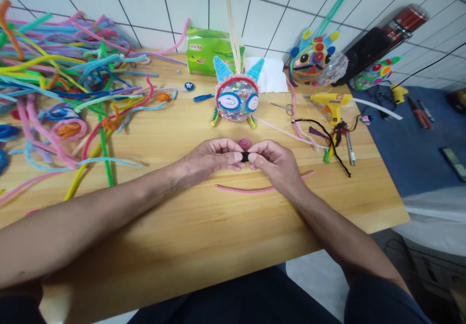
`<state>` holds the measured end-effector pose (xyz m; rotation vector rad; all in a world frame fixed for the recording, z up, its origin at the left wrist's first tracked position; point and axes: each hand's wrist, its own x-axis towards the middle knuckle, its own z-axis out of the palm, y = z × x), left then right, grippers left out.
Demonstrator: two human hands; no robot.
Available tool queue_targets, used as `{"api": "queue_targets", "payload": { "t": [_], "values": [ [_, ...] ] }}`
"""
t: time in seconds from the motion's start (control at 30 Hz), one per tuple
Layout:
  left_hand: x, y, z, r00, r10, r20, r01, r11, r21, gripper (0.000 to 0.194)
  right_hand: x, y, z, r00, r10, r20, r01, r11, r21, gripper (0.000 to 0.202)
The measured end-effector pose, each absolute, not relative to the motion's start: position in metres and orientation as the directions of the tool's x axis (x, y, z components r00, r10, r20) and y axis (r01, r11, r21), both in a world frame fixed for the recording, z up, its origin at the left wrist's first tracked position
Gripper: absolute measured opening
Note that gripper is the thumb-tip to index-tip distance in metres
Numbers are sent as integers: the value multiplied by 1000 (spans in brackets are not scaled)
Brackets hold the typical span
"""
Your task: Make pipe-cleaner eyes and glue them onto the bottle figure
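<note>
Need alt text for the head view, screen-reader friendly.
Left hand and right hand pinch a small black piece above a wooden table. Beyond them stands a clear, blue-eared craft figure; colorful fuzzy stems lie left, a yellow glue gun right.

The 2 bare forearms reach in from the lower left and lower right and converge over the middle, elbows wide apart. The left hand point(224, 155) and the right hand point(271, 161) nearly meet, each with its thumb and index finger pinched together, the 2 thumbs pointing toward each other. Both wrists look nearly straight, and the other fingers of each hand are curled in.
</note>
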<state>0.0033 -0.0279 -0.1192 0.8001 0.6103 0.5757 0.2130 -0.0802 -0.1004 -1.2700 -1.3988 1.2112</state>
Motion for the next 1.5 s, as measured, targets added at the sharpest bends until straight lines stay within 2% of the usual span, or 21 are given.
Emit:
{"api": "queue_targets", "payload": {
  "t": [0.23,0.53,0.83,1.03,1.4,1.5],
  "values": [
    [4,-29,-118,704,651,-284,-214,575,790,32,212,-86,-100,-66,998,17,181,28,-983,29],
    [7,-31,-117,622,725,-296,-235,532,813,29,209,-91,-102,-92,996,-17,131,-5,-991,20],
    [7,-38,-120,563,819,-113,-155,239,958,28,203,-96,-104,-53,992,118,328,129,-936,10],
    [8,-40,-122,533,843,-71,-145,173,974,29,203,-95,-107,-78,969,236,439,246,-864,16],
    [10,-44,-122,476,880,6,-90,42,995,20,201,-92,-113,-24,991,128,301,130,-945,8],
    [10,-43,-123,500,866,0,-104,60,993,21,201,-90,-111,-13,997,80,235,81,-968,9]
  ]
}}
